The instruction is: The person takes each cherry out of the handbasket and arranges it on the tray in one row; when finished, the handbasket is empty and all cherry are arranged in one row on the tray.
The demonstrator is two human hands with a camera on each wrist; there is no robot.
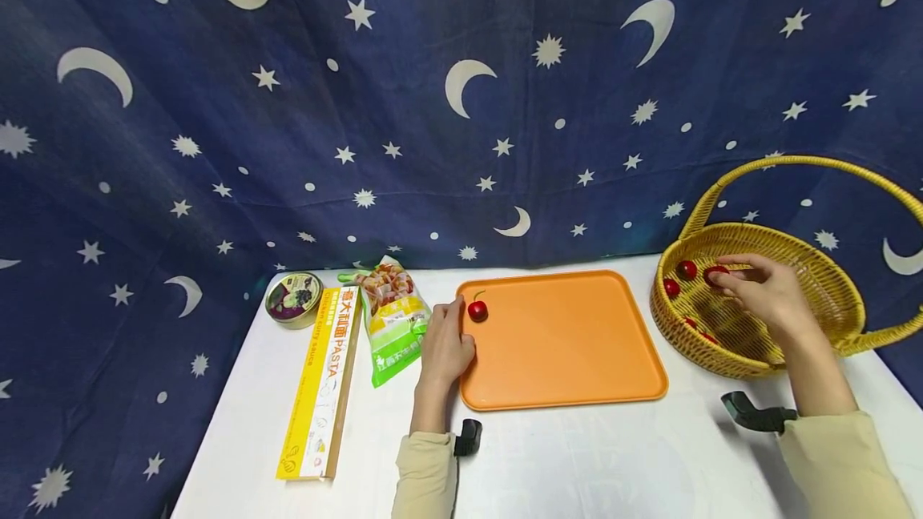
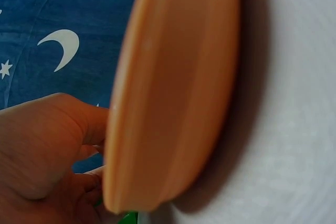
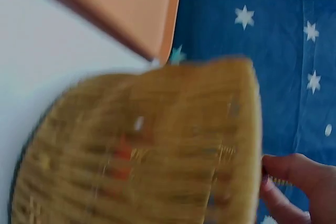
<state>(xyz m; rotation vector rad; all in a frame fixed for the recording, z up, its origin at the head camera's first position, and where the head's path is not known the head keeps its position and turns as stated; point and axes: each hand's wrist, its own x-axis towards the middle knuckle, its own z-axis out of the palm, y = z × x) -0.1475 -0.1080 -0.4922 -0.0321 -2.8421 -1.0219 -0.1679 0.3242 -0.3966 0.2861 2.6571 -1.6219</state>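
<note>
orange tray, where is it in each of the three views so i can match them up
Head: the orange tray lies just right of centre, below the middle.
Left wrist: its side wall runs from the top edge down the middle.
Right wrist: one corner shows at upper left, cut off by the top edge.
Shared landmark: the blue cloth with white stars.

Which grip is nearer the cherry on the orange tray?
Left. The left grip is on the left edge of the tray, just beside the cherry; the right grip is farther, at the wicker basket, pinching another cherry.
</note>
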